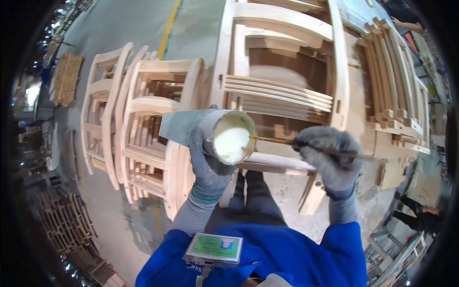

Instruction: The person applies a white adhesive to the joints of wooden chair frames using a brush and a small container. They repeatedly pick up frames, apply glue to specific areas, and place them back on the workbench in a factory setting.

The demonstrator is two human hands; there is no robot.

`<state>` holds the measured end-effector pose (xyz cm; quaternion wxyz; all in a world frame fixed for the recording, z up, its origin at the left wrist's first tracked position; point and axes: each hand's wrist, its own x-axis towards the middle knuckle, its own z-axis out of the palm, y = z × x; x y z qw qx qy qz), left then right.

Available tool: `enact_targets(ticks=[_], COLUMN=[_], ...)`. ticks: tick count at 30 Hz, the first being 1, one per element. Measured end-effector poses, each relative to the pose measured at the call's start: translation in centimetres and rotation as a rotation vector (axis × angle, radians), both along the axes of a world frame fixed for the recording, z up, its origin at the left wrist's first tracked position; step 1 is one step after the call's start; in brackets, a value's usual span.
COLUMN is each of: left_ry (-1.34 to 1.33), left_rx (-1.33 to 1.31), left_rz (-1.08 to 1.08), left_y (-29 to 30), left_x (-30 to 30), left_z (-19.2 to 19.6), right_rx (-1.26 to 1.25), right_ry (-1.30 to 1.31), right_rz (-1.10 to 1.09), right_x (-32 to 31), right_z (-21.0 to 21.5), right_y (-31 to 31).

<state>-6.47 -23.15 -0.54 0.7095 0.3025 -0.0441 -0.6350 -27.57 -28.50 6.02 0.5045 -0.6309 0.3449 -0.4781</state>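
My left hand [209, 165], in a grey glove, is wrapped round a cup [207, 128] tilted so that its mouth shows. Inside is a creamy white liquid [230, 142]. A flat grey-green piece [179, 126] sticks out to the left of the cup; how it joins the cup is hidden. In the gloved fingers of my right hand [333, 155] is a thin brown stick [273, 140], its tip at the inside of the cup's mouth. Just beyond both hands lies a pale wooden chair frame [284, 18] with curved rails and several narrow slats [277, 93].
Stacked wooden chair frames [160, 104] stand to the left, with more frame parts [394, 81] at the right. A bundle of wood pieces [68, 79] lies far left. A yellow line [169, 24] crosses the grey floor. Another person [420, 215] shows partly at the right edge.
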Motion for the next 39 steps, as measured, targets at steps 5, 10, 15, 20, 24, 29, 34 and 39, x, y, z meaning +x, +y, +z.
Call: enact_targets(ticks=[5, 10, 15, 20, 24, 29, 34, 39], left_ry=[0.037, -0.076, -1.314, -0.034, -0.016, -1.215, 0.100, 0.069], left_rx=[-0.091, -0.219, -0.448, -0.433, -0.225, -0.301, -0.041, -0.020], left_rz=[-0.081, 0.020, 0.260, -0.111, -0.158, 0.129, -0.161, -0.147], left_y=[0.4, 0.8, 1.4, 1.2, 0.8, 0.5, -0.7, -0.6], left_x=[-3.3, -5.3, -5.0, -5.7, -5.9, -5.4, -5.2, -3.6], left_z=[0.3, 0.5, -2.3, -0.1, 1.0, -1.9, -1.4, -3.6], right_rx=[-0.194, -0.279, -0.179, 0.111, 0.086, 0.128, 0.130, 0.012], right_ry=[0.253, 0.330, 0.149, -0.325, -0.321, -0.447, -0.237, 0.039], right_rz=[-0.227, -0.218, -0.211, -0.469, -0.433, -0.499, -0.678, -0.751], right_x=[-0.9, -1.2, -1.0, -0.1, 0.2, 0.9, -0.9, -7.2], right_z=[0.5, -0.7, 0.6, 0.5, -0.5, -0.5, 0.6, -0.5], right_y=[4.2, 9.9, 13.9, 13.6, 13.6, 13.7, 9.2, 0.3])
